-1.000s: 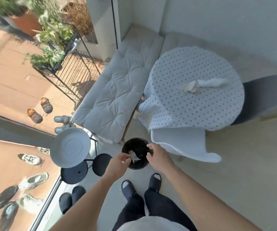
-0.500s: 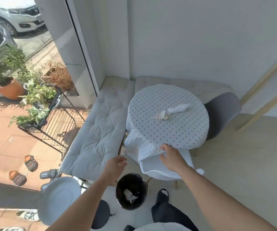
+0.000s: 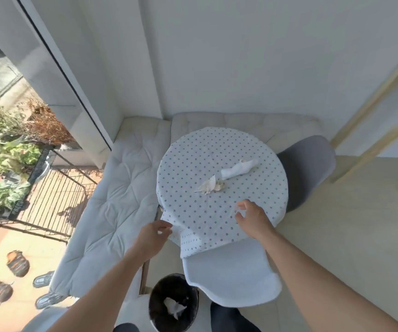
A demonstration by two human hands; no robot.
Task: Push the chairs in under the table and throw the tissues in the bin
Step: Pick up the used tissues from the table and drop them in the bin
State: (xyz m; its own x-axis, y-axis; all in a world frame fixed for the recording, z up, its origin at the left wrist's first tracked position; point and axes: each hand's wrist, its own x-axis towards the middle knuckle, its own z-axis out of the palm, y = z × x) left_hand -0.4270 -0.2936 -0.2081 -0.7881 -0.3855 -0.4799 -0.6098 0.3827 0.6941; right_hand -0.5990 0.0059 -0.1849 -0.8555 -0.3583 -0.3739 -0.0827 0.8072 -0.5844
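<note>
A round table under a dotted white cloth stands in the corner. On it lie a rolled white tissue and a crumpled tissue. My right hand hovers open over the table's near edge, short of the tissues. At the cloth's near left edge is my left hand, open with curled fingers. A white chair is tucked partly under the table in front of me. A grey chair sits at the table's right. The black bin by my feet holds a white tissue.
White cushioned benches run along the window and the back wall. A wooden frame leans at the right. Behind the glass at the left are a wire plant rack and shoes. Pale floor lies at the right.
Both hands have left the bin, where a tissue now lies, and risen toward the table. My view has lifted from the floor to the tabletop. The right hand went from the white chair to above the cloth.
</note>
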